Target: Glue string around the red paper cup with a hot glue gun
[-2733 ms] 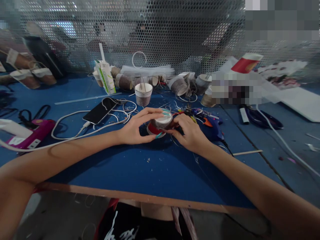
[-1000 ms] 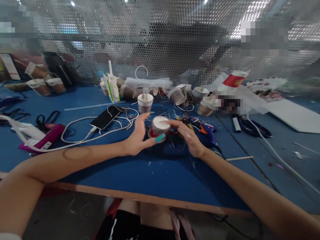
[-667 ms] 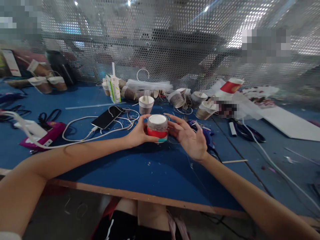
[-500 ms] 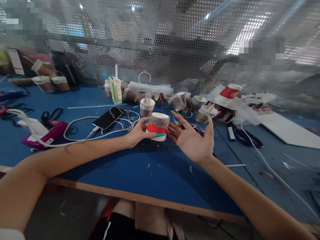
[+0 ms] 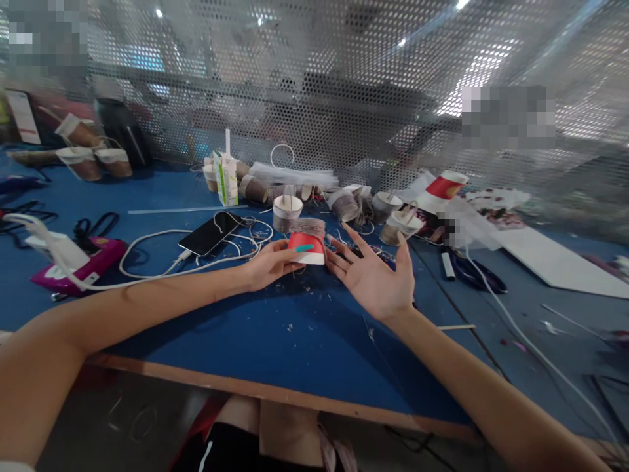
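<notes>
Left hand [image 5: 270, 265] holding red cup [image 5: 306, 245], right hand [image 5: 376, 282] spread, carton [image 5: 227, 181] lettering illegible

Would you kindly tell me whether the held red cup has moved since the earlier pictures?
Yes: the held red cup has shifted toward the standing cup behind it in this view, now overlapping that cup's lower right.
</notes>
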Demonstrator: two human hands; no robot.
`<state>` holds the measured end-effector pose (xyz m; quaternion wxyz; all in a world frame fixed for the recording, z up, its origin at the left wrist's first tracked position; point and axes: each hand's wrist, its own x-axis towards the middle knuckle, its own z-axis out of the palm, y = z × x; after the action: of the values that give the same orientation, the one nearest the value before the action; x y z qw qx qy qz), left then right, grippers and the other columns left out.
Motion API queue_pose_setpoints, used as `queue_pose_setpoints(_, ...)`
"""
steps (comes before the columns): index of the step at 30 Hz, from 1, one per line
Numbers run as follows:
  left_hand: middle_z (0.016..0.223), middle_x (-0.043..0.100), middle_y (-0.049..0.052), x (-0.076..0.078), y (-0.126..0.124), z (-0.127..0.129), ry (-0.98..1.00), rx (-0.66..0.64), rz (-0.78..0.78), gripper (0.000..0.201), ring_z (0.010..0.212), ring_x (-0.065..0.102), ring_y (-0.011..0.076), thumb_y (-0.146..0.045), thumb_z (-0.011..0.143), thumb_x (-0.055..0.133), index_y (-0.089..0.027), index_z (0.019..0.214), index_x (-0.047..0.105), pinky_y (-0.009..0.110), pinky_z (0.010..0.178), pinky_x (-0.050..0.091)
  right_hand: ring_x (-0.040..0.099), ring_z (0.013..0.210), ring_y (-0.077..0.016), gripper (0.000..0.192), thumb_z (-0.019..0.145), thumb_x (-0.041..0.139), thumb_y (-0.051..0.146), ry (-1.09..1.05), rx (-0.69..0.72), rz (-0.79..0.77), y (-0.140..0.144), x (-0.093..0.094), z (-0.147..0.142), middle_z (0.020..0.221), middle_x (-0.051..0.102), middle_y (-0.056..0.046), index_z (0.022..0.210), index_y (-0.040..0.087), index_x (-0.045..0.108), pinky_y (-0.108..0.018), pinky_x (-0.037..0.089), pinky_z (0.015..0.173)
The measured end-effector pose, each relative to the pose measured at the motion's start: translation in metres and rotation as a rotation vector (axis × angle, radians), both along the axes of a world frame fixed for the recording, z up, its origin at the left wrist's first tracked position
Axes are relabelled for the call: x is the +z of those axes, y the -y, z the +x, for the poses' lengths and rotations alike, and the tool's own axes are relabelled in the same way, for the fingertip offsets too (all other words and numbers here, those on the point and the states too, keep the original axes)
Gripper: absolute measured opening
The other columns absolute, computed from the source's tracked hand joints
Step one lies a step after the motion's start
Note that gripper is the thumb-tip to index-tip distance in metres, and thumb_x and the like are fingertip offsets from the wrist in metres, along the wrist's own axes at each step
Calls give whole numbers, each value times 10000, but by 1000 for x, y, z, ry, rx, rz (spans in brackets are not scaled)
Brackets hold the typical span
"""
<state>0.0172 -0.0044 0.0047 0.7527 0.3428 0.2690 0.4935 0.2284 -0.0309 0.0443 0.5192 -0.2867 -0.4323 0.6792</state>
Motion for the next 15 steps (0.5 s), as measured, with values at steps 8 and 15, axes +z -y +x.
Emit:
queue_pose_setpoints(8, 1000, 770, 91, -2, 5, 4, -71, -115, 148, 439, 1000, 711, 248, -228, 606, 893, -146, 1004, 729, 420, 1014, 476, 475, 1403, -289, 831, 835, 152, 842, 189, 95, 139, 14, -6, -10, 1577, 432, -18, 1457, 384, 457, -530, 390, 1155)
queue_pose_setpoints(15, 1002, 747, 92, -1, 4, 6, -58, 65, 57, 462, 920, 714, 221, -147, 631, 872, -133, 1043, 665, 438, 972, 524, 390, 1471, -272, 769, 872, 223, 768, 165, 54, 121, 13, -6, -13, 1617, 378, -19, 1519, 377, 366, -517, 345, 1190)
